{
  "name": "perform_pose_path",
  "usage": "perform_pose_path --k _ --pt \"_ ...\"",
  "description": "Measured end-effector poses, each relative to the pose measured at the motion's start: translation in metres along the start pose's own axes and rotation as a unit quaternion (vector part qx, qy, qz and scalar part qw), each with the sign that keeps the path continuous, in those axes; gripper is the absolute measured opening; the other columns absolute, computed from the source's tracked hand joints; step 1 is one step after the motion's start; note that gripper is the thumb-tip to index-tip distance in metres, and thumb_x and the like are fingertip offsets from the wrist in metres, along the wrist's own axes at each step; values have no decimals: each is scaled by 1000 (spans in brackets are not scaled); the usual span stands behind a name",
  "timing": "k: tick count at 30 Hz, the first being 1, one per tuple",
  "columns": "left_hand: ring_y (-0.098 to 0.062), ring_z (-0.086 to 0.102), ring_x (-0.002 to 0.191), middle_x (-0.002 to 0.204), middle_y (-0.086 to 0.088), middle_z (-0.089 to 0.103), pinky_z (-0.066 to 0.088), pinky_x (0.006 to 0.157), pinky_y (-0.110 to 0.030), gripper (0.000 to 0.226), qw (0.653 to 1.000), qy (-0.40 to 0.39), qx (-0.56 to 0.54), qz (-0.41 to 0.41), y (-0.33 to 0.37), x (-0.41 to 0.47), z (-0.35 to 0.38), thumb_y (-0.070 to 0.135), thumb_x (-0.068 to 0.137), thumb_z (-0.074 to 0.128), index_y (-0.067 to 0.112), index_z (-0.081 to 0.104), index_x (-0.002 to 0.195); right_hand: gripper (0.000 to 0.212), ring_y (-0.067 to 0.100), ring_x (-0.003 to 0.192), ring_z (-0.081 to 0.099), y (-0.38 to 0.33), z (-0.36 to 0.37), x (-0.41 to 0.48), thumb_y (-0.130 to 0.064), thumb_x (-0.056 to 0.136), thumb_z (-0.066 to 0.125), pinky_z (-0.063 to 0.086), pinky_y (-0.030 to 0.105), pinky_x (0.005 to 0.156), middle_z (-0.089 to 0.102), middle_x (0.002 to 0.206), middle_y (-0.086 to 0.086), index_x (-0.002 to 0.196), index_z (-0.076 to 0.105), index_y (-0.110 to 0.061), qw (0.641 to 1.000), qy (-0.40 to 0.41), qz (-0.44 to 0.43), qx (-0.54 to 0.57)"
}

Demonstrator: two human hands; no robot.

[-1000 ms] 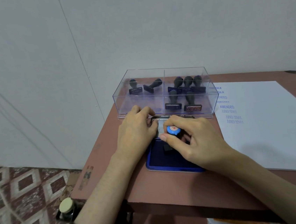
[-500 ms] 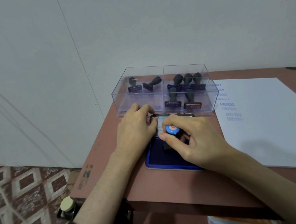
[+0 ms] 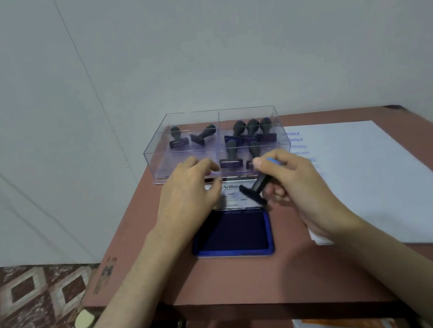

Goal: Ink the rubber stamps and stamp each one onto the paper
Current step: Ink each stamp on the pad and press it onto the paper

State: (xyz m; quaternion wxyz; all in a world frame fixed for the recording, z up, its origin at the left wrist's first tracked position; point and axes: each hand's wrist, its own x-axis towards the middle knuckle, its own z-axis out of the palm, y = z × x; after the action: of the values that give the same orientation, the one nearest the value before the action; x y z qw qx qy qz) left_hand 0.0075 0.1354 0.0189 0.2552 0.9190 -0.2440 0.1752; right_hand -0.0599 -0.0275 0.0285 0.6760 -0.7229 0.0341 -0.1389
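Observation:
My right hand (image 3: 296,182) grips a black rubber stamp (image 3: 256,187) with a blue cap, tilted and lifted above the far edge of the open blue ink pad (image 3: 233,233). My left hand (image 3: 186,196) rests on the pad's open lid (image 3: 232,188), fingers slightly spread. A clear plastic box (image 3: 156,156) behind the pad holds several more black stamps (image 3: 231,154) in two compartments. The white paper (image 3: 371,174) lies to the right, with blue stamped words (image 3: 294,141) along its left edge.
The brown table (image 3: 222,278) stands against a grey wall. Its left and front edges drop to a patterned tile floor (image 3: 24,304). A small bottle with a cream cap (image 3: 84,320) sits below the table's front left corner. Something orange and white (image 3: 341,324) lies under the table.
My right hand has lifted the stamp off the ink pad and tilted it, moving up and to the right. My left hand stays on the lid.

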Motion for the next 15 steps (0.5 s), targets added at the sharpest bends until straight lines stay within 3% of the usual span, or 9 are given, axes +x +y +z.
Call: perform_pose_path --k 4,7,10,13,15 --pt "-14 51 93 93 7 60 38 77 -25 21 991 -52 -49 111 33 3 5 32 87 57 20 66 101 18 7 46 43 -7 -45 8 -20 88 61 31 17 45 51 55 -3 72 56 -13 994 89 -29 -51" --pt "-12 49 95 101 8 61 43 82 -28 44 976 -114 -60 177 57 5 16 52 82 42 24 65 107 19 13 56 44 -4 -73 14 -22 88 61 34 22 55 52 59 -2 75 57 -9 982 127 -63 -126" --pt "-10 47 108 115 10 60 43 91 -31 49 958 -177 -67 214 68 4 29 59 82 47 26 63 115 18 16 60 44 1 -88 16 -22 89 62 38 24 61 54 65 5 78 57 -8 966 113 -104 -206" --pt "-6 40 120 128 12 53 38 100 -31 49 951 -215 -63 213 72 2 38 58 82 56 31 58 122 16 9 53 40 7 -93 15 -23 88 63 35 16 54 56 66 11 78 58 -12 943 92 -129 -291" --pt "-4 37 123 132 13 49 36 103 -31 50 949 -226 -53 215 73 0 40 59 81 56 33 57 124 15 12 52 41 10 -93 15 -26 88 63 37 20 54 57 65 9 79 57 -15 930 77 -138 -333"
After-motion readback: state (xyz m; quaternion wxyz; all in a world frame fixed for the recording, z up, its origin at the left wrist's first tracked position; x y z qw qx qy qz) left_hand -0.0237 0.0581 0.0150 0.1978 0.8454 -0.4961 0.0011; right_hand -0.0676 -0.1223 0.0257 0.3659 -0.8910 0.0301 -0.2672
